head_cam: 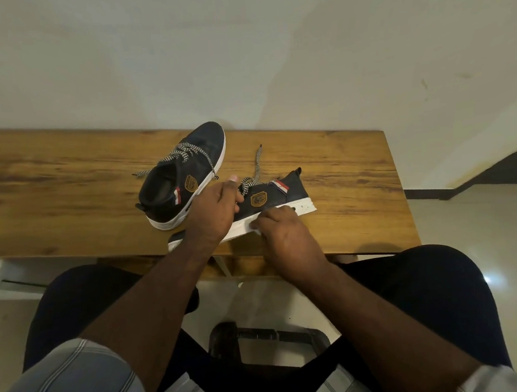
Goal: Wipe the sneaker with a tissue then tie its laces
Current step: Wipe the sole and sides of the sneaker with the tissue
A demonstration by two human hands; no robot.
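1. Nearest the camera were the person's knees in dark trousers and two bare forearms with checked sleeves, reaching out over a dark stool (pixel 268 340) to a wooden table (pixel 49 187).
2. The sneaker (pixel 270 199) being cleaned lay at the near edge of the table, toe to the left, heel to the right, its white sole facing the person.
3. The left hand (pixel 213 213) was clamped over the front of the sneaker, fingers curled round its upper, steadying it.
4. The right hand (pixel 285 237) was closed on a small white tissue (pixel 255 227), pinched at the fingertips and pressed against the white sole near its middle.
5. The lace (pixel 256 168) of this sneaker trailed loose toward the far side of the table, untied.
6. A second sneaker (pixel 184 177) stood just beyond, to the left, its laces also loose.
7. Judged from this, wiping was under way along the sole; dark marks showed near the heel. Tying the laces had not begun.
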